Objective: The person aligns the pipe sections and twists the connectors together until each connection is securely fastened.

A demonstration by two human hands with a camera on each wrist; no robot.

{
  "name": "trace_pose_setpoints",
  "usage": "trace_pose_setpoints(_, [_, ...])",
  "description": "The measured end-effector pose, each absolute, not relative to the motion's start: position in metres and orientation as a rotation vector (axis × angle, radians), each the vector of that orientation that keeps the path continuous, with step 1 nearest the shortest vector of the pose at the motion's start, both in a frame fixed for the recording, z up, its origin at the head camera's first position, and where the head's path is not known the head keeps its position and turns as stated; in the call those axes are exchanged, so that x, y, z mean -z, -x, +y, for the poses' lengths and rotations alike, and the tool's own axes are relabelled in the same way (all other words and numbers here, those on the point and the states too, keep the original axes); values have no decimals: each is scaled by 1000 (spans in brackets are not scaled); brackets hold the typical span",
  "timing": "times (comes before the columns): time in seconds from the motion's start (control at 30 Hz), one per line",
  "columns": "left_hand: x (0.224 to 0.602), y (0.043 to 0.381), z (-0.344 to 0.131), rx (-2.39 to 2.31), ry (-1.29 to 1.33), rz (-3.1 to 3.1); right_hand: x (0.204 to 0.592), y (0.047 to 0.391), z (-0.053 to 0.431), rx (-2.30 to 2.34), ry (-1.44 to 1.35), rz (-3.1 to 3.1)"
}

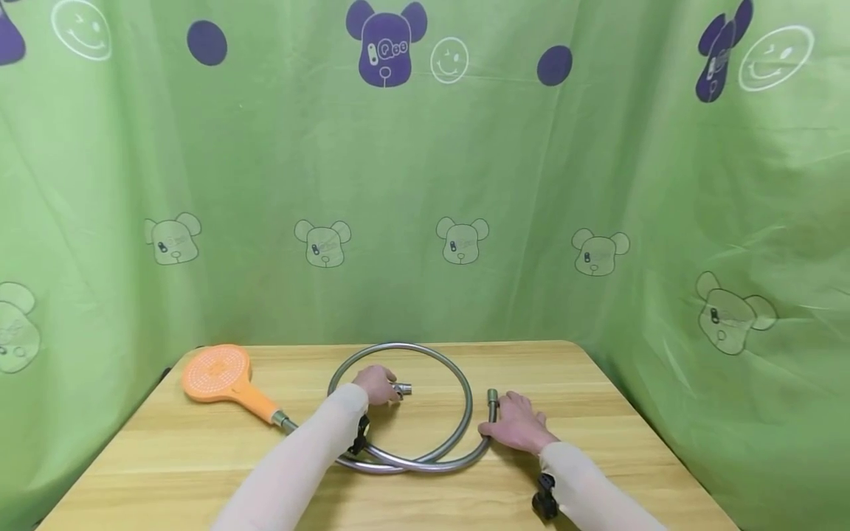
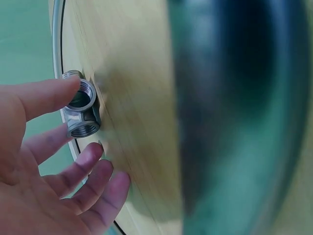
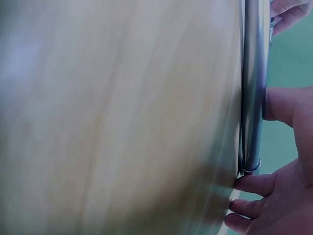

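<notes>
Left wrist camera is showing the metal tee fitting (image 2: 79,116), two open mouths and a threaded stub in sight; it is lying on the wood, inside the loop of the silver hose (image 1: 398,345). My left hand (image 1: 377,384) is reaching in over the loop's left side: I am pinching the fitting between thumb and forefinger, while my other fingers are hanging loosely bent beside it, holding nothing.

My right hand (image 1: 519,424) is resting just right of the loop, at the free end, where a greenish metal nut (image 1: 492,396) is pointing away from me. My thumb is touching the hose and my fingers are reaching out on its other side; whether they are really gripping it, I cannot tell.

Left of the loop, the orange shower head (image 1: 218,374) is lying with its dotted face up, its handle slanting toward the loop and joining the hose at a metal collar (image 1: 280,418). My left forearm is hiding some of the hose between them.

Pale sleeves (image 1: 292,472) are covering my arms. One black wrist camera (image 1: 359,435) is sitting at the loop's lower left. The wooden table (image 1: 637,457) is spreading under the loop, and a green curtain (image 1: 398,295) printed with bear heads is hanging beyond it.
</notes>
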State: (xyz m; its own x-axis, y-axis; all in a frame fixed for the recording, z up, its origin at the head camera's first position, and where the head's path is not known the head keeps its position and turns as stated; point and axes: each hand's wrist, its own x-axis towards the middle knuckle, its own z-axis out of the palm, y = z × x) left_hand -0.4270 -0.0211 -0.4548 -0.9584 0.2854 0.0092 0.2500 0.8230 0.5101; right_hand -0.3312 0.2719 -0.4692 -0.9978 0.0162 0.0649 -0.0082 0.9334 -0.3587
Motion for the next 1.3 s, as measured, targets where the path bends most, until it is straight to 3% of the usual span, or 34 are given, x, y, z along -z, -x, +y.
trace_pose_setpoints(1.3, [451, 427, -16, -862, -406, 2924, 465, 337, 261, -825, 79, -2931])
